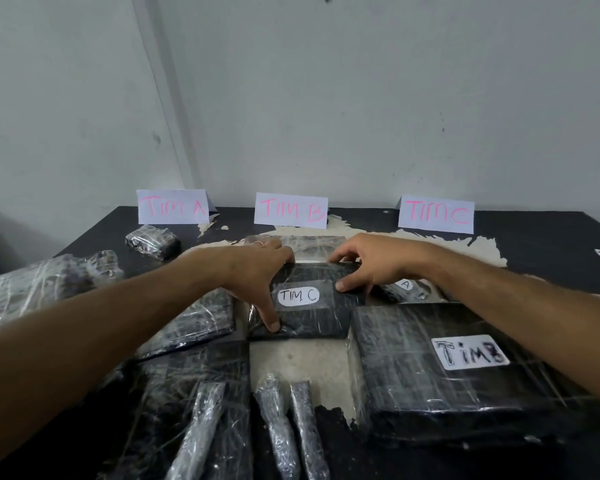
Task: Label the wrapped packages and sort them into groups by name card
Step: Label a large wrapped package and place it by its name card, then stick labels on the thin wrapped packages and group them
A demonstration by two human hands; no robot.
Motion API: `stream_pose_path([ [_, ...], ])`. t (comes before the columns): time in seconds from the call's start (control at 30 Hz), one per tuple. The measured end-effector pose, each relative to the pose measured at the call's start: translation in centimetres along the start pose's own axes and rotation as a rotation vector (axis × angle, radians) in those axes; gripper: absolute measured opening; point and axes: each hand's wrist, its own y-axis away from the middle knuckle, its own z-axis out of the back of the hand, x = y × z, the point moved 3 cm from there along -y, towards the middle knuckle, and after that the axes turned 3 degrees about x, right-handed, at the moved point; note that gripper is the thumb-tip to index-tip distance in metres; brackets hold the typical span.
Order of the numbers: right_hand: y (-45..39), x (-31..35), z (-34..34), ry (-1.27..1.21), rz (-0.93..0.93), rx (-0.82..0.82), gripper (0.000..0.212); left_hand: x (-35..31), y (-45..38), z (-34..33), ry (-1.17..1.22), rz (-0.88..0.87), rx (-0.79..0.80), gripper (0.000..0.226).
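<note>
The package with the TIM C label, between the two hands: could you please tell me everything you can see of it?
The TIM C package is a flat, dark, rectangular bundle wrapped in clear, crinkled plastic film. A white rounded label on its top reads "TIM C" in black handwriting. It lies flat near the middle of the black table. The left hand grips its left edge, thumb pressed on the near left corner; the right hand pinches its far right corner. Its right side meets the larger TIM B package.

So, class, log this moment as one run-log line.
left hand: grips TIM C package | right hand: grips same | TIM C card: far right
</note>
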Motion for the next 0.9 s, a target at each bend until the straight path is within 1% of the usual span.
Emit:
stream_pose_path([
  [0.1,0.7,-0.4,0.3,0.179,-0.028,-0.036,0.058,-0.7,-0.5,-0.1,0.006,-0.022,0.022,0.118],
  [0.2,1.3,-0.1,0.1,0.25,-0.047,-0.08,0.058,-1.1,-0.4,-0.3,0.01,-0.043,0.036,0.119],
  [0.37,2.1,2.9,-0.6,0.393,0.01,-0.214,0.056,-1.3,1.6,-0.1,0.013,-0.056,-0.032,0.123],
  [0.43,2.7,4.3,-1.3,0.453,0.017,-0.233,0.056,-1.7,3.0,-0.2,0.008,-0.073,-0.084,0.115],
  [0.47,3.0,5.1,-1.6,0.474,0.022,-0.229,0.055,-2.0,3.8,-0.3,0.009,-0.089,-0.118,0.107],
  [0.53,3.8,6.7,-2.3,0.462,0.071,-0.174,0.045,-2.8,5.4,-0.4,0.043,-0.146,-0.176,0.083],
  [0.57,4.2,7.4,-2.7,0.425,0.11,-0.114,0.037,-3.3,6.1,-0.5,0.07,-0.182,-0.184,0.069],
  [0.63,5.0,8.8,-4.0,0.399,0.17,0.047,0.027,-4.2,7.4,-1.1,0.119,-0.238,-0.141,0.046],
  [0.67,5.3,9.3,-4.8,0.419,0.189,0.116,0.028,-4.5,7.9,-1.5,0.129,-0.25,-0.1,0.037],
  [0.73,5.5,9.8,-6.3,0.459,0.201,0.214,0.035,-4.9,8.5,-2.5,0.138,-0.254,-0.04,0.032],
  [0.8,5.5,10.1,-7.3,0.47,0.188,0.282,0.041,-5.0,8.7,-3.2,0.159,-0.255,-0.037,0.034],
  [0.83,5.5,10.2,-7.6,0.468,0.177,0.309,0.04,-5.0,8.7,-3.4,0.174,-0.254,-0.043,0.035],
  [0.9,5.6,10.5,-7.8,0.475,0.159,0.353,0.03,-5.0,8.7,-3.6,0.199,-0.265,-0.034,0.037],
])
